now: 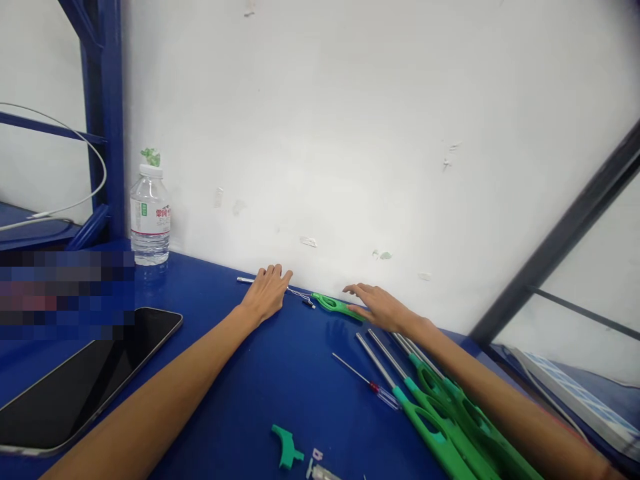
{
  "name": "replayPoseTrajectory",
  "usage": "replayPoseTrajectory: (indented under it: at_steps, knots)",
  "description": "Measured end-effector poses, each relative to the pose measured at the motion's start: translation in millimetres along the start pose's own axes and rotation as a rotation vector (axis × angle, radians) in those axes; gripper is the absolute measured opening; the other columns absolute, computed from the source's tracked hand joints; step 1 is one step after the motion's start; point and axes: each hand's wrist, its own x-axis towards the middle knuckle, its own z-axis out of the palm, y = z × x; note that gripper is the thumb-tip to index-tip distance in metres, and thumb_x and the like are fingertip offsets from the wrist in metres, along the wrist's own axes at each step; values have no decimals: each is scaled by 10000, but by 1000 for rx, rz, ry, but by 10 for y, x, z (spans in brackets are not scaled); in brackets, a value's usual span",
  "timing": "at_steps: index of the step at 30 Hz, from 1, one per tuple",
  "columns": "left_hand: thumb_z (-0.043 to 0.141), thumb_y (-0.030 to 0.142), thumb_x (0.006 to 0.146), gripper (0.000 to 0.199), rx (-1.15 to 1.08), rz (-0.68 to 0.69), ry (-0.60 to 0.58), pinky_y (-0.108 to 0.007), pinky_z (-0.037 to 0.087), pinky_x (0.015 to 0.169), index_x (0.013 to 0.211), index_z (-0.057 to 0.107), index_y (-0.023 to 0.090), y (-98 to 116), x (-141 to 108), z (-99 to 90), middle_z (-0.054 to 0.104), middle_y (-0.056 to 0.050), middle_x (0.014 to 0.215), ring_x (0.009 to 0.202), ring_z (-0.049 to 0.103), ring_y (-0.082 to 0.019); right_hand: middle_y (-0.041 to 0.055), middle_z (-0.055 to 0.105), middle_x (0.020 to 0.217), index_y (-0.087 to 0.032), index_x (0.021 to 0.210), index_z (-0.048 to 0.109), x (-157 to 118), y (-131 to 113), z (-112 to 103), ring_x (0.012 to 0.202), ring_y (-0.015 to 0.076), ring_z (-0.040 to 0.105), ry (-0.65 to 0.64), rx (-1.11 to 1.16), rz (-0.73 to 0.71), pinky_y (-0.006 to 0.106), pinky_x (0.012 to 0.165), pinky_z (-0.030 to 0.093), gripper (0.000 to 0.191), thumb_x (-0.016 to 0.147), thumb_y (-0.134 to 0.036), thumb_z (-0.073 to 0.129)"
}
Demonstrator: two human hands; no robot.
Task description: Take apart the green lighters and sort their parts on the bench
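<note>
On the clear plastic bottle (151, 220) at ten o'clock I see a pale label with large red characters, a small green patch and fainter lettering below, too small to read surely. The slim green plastic handle (330, 303), with an oval opening through its body, lies along the wall (325, 133) at one to two o'clock on my blue counter (225, 373). Thin wires and a small black part (309, 304) lie off its left end, near a silvery metal tube (245, 280). My left hand (267, 293) lies over the tube's line, fingers loosely bent; I cannot tell whether it grips. My right hand (383, 307) is open, thumb apart from the fingers, at the handle's right end. Long-nosed green lighters (430, 423) and a red-and-clear screwdriver (383, 395) lie at four o'clock, a green plastic trigger piece (287, 447) at six, a black-screened phone (95, 380) between eight and nine.
</note>
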Motion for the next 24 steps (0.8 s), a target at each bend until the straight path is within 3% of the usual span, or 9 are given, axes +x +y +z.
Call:
replayPoseTrajectory:
  at_steps: [2, 7, 10, 14, 16, 19, 24]
  knots:
    - [617, 360, 954, 341, -1, 4, 13, -443, 565, 871, 1236, 591, 170, 7, -1, 1, 625, -90, 1233, 1039, 642, -229, 121, 651, 1199, -215, 1255, 572, -143, -113, -133, 1080, 268, 618, 22, -23, 10, 420, 940, 449, 335, 1045, -403, 392]
    - [617, 357, 954, 338, -18, 29, 45, -440, 566, 868, 1233, 591, 168, 24, -5, -2, 626, -90, 1230, 1038, 642, -228, 68, 703, 923, -239, 1070, 661, -710, -565, -369, 842, 242, 650, -12, -67, 83, 400, 808, 460, 317, 1044, -386, 382]
    - [619, 355, 952, 335, -21, 54, 59, -445, 561, 876, 1228, 593, 167, 39, -8, -25, 625, -90, 1230, 1045, 639, -231, 91, 711, 891, -218, 944, 691, -1108, -788, -349, 796, 262, 676, -135, -111, 208, 405, 748, 475, 300, 1011, -378, 447]
    - [616, 297, 949, 287, -12, 97, 76, -448, 536, 890, 1201, 599, 161, 69, -17, -83, 626, -83, 1195, 1045, 622, -235, 105, 711, 927, -251, 903, 685, -1523, -908, -194, 771, 294, 703, -94, -158, 286, 424, 662, 516, 221, 947, -396, 524]
    - [576, 152, 930, 260, -11, 130, 88, -443, 501, 897, 1188, 603, 145, 89, -23, -114, 631, -112, 1149, 1043, 606, -256, 115, 724, 916, -267, 866, 678, -1630, -930, -118, 778, 312, 720, -50, -176, 273, 444, 647, 540, 214, 938, -376, 508]
    - [484, -8, 851, 369, -16, 189, 108, -438, 444, 904, 1168, 610, 132, 121, -29, -153, 629, -172, 1114, 1033, 584, -294, 124, 736, 876, -286, 858, 657, -1669, -961, -23, 786, 337, 732, 31, -182, 282, 491, 663, 576, 204, 922, -394, 496]
    - [455, -21, 817, 380, -26, 276, 139, -436, 402, 920, 1110, 619, 157, 172, -38, -201, 624, -171, 1103, 1026, 568, -306, 101, 724, 798, -293, 796, 584, -1622, -963, 89, 762, 351, 728, 73, -153, 367, 530, 668, 592, 101, 870, -355, 554]
